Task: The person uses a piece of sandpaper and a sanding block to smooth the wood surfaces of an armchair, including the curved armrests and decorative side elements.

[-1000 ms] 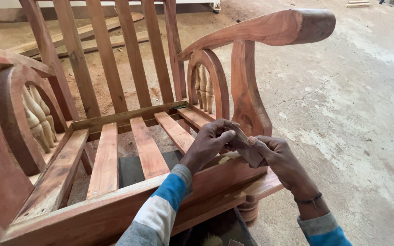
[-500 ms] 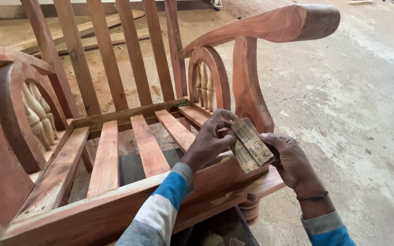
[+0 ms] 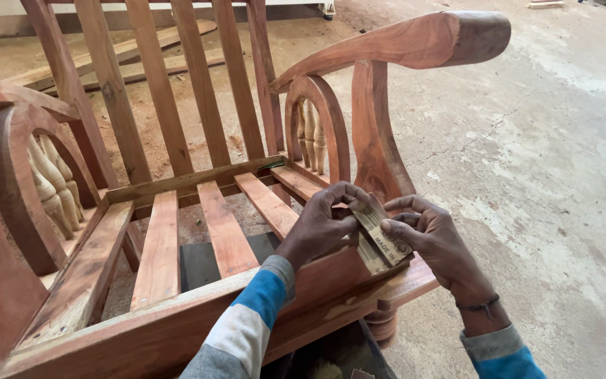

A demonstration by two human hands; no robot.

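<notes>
Since half a second ago we folded the sandpaper (image 3: 380, 238) lower, left hand (image 3: 324, 224) and right hand (image 3: 433, 242) both pinching it closed; crease it evenly over the chair (image 3: 177, 309).

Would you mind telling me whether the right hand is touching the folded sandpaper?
Touching. The head view shows the right hand with its thumb pressed on the folded sandpaper, while the left hand pinches its other edge.
</notes>
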